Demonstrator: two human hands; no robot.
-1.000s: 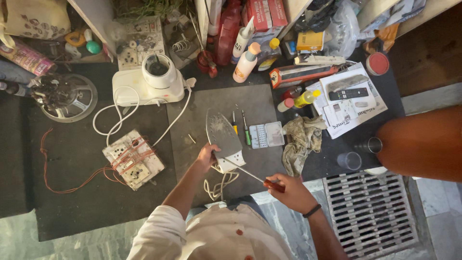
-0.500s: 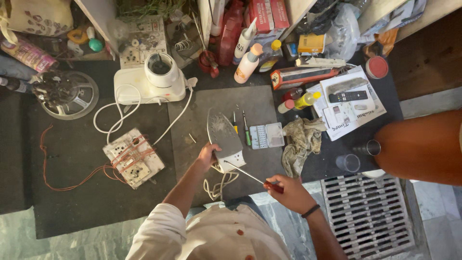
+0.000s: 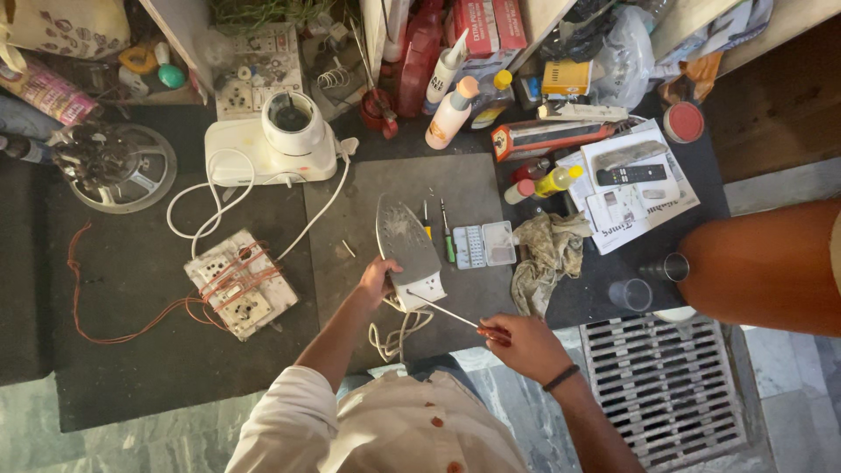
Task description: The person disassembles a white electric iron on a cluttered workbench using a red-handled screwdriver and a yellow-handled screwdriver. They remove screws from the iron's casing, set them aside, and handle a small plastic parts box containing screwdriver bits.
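A: On the dark mat (image 3: 131,350), what do we hold, and where?

B: We steady a clothes iron (image 3: 405,245) on the grey pad (image 3: 464,188) at the middle. Our left hand (image 3: 378,278) is closed around its rear left edge. Our right hand (image 3: 519,342) is pinched shut on the red handle of a screwdriver (image 3: 448,313), whose thin shaft runs up and left to the iron's white rear end.

A: Which way does the iron point?

B: Its soleplate faces up, the nose points away from us and slightly left, and its long axis runs near to far. Its white cord (image 3: 399,333) loops at the pad's near edge.

A: Any containers?

B: The white mixer base (image 3: 263,153) on the far left carries a cup with a dark inside; we cannot tell what is in it. A small clear parts box (image 3: 484,244) lies open just right of the iron, its contents too small to tell. A glass tumbler (image 3: 630,295) stands farther right.

A: What crowds the work?

B: A taped switchboard (image 3: 241,285) with a red wire (image 3: 105,324) lies to the left. A crumpled rag (image 3: 547,258) lies right of the box. Two small screwdrivers (image 3: 447,232) lie between iron and box. Bottles (image 3: 451,109) and papers (image 3: 626,197) stand well beyond.
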